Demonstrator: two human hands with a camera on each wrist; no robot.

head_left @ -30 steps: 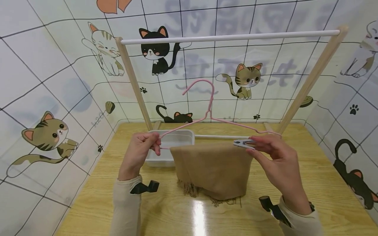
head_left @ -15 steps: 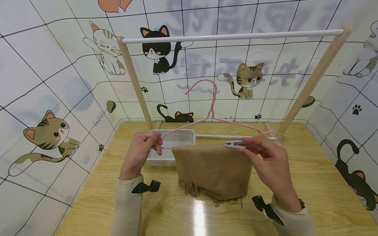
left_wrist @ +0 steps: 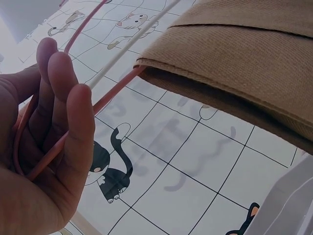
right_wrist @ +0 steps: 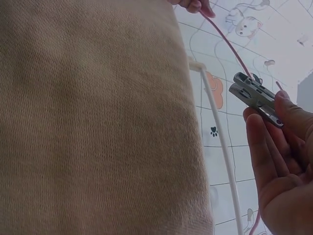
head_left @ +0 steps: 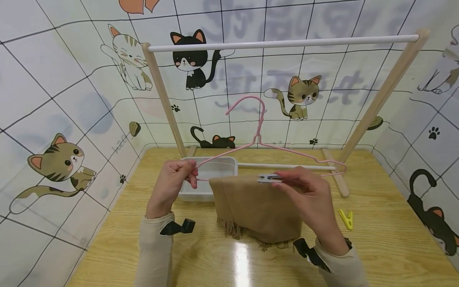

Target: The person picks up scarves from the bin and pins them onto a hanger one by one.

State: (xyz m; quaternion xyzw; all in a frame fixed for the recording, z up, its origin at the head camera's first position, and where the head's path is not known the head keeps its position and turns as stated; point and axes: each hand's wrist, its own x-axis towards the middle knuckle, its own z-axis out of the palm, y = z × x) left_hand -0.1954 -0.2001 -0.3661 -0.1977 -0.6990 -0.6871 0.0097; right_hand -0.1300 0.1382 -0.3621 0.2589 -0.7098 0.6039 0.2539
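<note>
The left hand [head_left: 171, 181] is gripping one end of the pink hanger [head_left: 258, 131], its fingers curling around the wire. The brown cloth [head_left: 251, 211] is hanging folded over the hanger's lower bar, its fringe dangling above the wooden table [head_left: 201, 257]. The right hand [head_left: 310, 193] is pinching a grey clothespin [head_left: 265, 178] between thumb and fingers. In the head view, the clothespin is overlapping the cloth's top fold, its nose pointing toward the left hand — whether it is touching the fabric cannot be told. A white bin [head_left: 195, 197] is sitting behind the left hand. A yellow clothespin [head_left: 347, 221] is lying on the table, near the right forearm. The rack [head_left: 283, 43] is standing behind the hanger — its white bar spanning two wooden posts.
</note>
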